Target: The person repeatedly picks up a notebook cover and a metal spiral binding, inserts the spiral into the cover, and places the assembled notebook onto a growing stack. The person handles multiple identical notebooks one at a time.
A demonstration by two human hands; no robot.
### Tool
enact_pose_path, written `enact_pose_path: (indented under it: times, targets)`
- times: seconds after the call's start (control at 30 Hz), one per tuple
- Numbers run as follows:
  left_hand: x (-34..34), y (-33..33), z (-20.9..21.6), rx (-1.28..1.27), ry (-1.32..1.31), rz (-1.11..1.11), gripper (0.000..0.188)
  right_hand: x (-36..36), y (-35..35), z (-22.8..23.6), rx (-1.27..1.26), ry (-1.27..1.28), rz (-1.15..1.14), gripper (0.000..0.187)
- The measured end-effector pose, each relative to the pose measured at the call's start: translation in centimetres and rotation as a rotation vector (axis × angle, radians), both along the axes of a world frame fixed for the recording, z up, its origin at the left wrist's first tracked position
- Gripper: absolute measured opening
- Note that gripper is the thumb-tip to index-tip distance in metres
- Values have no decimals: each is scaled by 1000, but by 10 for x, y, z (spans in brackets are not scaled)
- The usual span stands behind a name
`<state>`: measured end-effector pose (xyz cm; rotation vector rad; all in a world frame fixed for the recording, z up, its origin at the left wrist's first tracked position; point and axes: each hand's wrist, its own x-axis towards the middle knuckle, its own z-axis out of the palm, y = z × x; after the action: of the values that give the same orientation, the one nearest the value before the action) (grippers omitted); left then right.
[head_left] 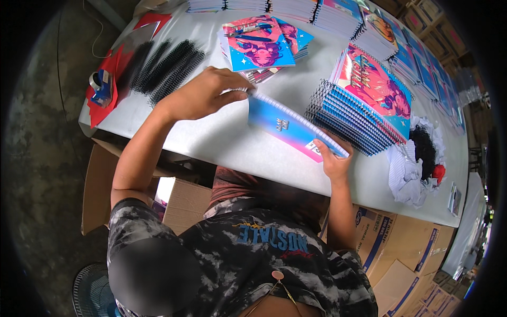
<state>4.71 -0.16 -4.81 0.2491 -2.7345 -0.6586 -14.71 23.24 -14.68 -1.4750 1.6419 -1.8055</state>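
Observation:
A notebook (282, 127) with a blue-to-pink cover is held tilted above the table's near side, its punched edge of pages facing up and away. My right hand (336, 161) grips its right end, thumb on the cover. At the other end, my left hand (208, 95) has thumb and fingers drawn together by the corner of the punched edge; what they pinch is too small to make out. Right of the notebook stands a tall stack of spiral notebooks (369, 92). Beyond my left hand lies a smaller pile of notebooks (261, 47) with dark pen-like tools (248, 34) on top.
Black spiral coils (177, 68) lie in bundles at the left, near red sheets (108, 113) and a blue tape dispenser (102, 90). Crumpled white material (406, 177) with a black tangle sits at right. More notebook stacks (338, 18) line the far edge. Cardboard boxes (393, 240) stand below.

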Motion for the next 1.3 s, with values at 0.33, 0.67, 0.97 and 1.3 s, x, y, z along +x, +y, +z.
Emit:
enact_pose_path:
  times: [0.33, 0.67, 0.97, 1.3]
  targets:
    - [15, 37, -116, -491, 176, 142, 92, 21, 4, 1, -93, 149, -30, 26]
    - [31, 45, -142, -781, 166, -84, 105, 29, -3, -12, -260, 256, -55, 29]
    - [16, 68, -123, -564, 335, -66, 95, 35, -4, -7, -271, 316, 13, 31]
    - [7, 69, -118, -730, 560, -266, 99, 33, -7, -9, -286, 281, -15, 31]
